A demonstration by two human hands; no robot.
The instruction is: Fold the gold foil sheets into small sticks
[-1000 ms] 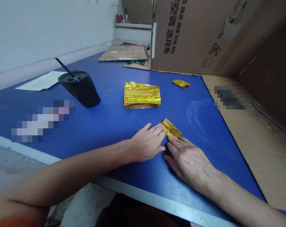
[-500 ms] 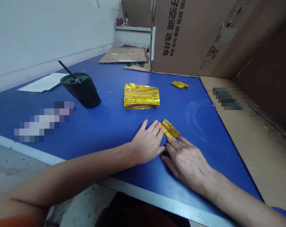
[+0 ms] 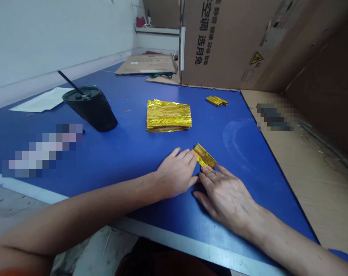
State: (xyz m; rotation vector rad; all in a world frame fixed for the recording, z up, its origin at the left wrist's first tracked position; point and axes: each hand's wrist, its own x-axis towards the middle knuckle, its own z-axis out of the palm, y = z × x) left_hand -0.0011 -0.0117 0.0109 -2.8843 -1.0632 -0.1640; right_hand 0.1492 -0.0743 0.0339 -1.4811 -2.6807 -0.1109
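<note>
A shiny gold foil paper point(image 3: 206, 155), partly folded over, lies on the blue table in front of my hands. My left hand point(image 3: 177, 172) rests flat with its fingers stretched out, fingertips at the paper's left end. Fingers extended, my right hand point(image 3: 223, 191) presses on the paper's near edge. Both palms face down, and the left thumb nearly meets the right fingers. Farther off is a stack of gold foil paper sheets point(image 3: 169, 115). Some small folded gold pieces point(image 3: 217, 101) lie behind, toward the right.
A black tumbler with a straw point(image 3: 95, 111) stands at the left, beside a white sheet point(image 3: 40, 99). Flat cardboard point(image 3: 146, 64) lies at the back. A tall cardboard panel point(image 3: 220, 46) closes off the back right. Blurred items lie at both sides of the blue table point(image 3: 119, 161).
The view has shifted slightly, so most things sit a little farther left. My hands stay almost still on the gold paper, whose fold looks about the same.
</note>
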